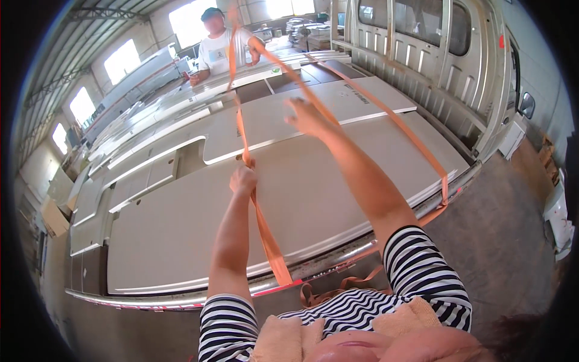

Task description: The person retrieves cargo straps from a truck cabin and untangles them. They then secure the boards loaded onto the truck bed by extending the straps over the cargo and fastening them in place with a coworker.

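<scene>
An orange strap (275, 262) lies over the big board (181, 241) and goes down past its near edge. The left hand (243, 178) is above the board, fingers closed around this strap. The right hand (309, 118) is up past the board's far edge, fingers bent and apart, with nothing seen in them. A second strap (294, 73) runs close by it; I can't tell if they touch. The step looks like working the straps over the board. The next move seems to call for a tight left hold and a free right hand. A third strap (418, 140) crosses the board's right end. Beyond the board stands a person (216, 54).
</scene>
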Tool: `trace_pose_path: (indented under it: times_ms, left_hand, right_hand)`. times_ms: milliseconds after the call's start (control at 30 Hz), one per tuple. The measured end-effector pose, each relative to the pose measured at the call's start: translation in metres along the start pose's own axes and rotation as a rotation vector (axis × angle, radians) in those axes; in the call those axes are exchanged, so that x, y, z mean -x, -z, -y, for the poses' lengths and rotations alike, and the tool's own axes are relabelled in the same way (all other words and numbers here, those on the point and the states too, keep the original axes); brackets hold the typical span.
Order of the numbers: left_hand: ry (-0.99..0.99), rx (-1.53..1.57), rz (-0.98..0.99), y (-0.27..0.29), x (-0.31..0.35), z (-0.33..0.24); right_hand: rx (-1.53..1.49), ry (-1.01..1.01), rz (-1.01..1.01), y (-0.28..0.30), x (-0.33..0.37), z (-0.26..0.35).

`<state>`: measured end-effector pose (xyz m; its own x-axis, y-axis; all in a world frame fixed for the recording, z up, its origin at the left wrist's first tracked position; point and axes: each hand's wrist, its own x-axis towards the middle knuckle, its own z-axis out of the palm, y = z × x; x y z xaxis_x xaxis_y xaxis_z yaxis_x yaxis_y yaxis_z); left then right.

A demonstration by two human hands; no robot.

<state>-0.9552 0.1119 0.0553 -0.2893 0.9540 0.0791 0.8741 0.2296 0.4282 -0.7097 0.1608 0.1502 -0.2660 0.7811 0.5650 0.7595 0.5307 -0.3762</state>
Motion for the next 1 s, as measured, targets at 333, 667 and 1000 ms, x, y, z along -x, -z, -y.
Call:
trace_pose_path:
  times_ms: [333,667,1000]
  left_hand:
    - [-0.087,-0.046,-0.207,-0.016,0.011,-0.012]
    - [-0.121,-0.351,-0.041,-0.006,-0.006,-0.029]
    - [-0.098,-0.337,-0.005,-0.003,-0.009,-0.03]
  right_hand:
    - [0.416,-0.079,0.152,0.03,0.158,-0.034]
    - [-0.179,-0.256,0.192,0.068,0.257,-0.008]
    - [-0.454,-0.324,0.293,0.07,0.269,0.012]
